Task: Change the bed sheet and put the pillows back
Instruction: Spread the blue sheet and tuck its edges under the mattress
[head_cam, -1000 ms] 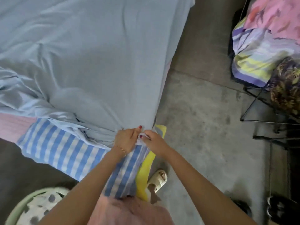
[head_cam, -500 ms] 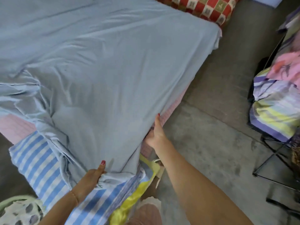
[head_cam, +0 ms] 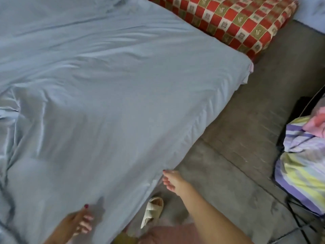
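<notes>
Here, bed sheet [head_cam: 109,95]: a pale blue sheet lies spread over the bed and fills most of the head view; it is fairly smooth in the middle and right, and bunched into deep folds along the left edge.
Sheet edge: the right side hangs down over the mattress edge toward the floor, with small gathers along that edge.
Far corner: a sliver of pink shows just beneath the sheet at the far right corner of the bed.
Left hand [head_cam: 80,222]: low in the view, on the near part of the sheet; the fingers are curled with some cloth gathered in them and the thumb is raised, so it appears to grip the sheet, though blur softens the detail.
Right hand [head_cam: 173,180]: at the right edge of the bed, the fingers bent against the hanging sheet; whether they pinch the cloth or only touch it, I cannot tell.
Checked cushion [head_cam: 228,20]: red, gold and cream squares, lying just past the far end of the bed.
Floor [head_cam: 237,155]: bare grey concrete to the right of the bed.
Sandal [head_cam: 152,211]: a cream sandal on the floor near the bed's near corner, between the two hands.
Striped bedding [head_cam: 302,166]: a purple, yellow and pink bundle heaped on a dark metal frame at the right, well apart from the bed.
</notes>
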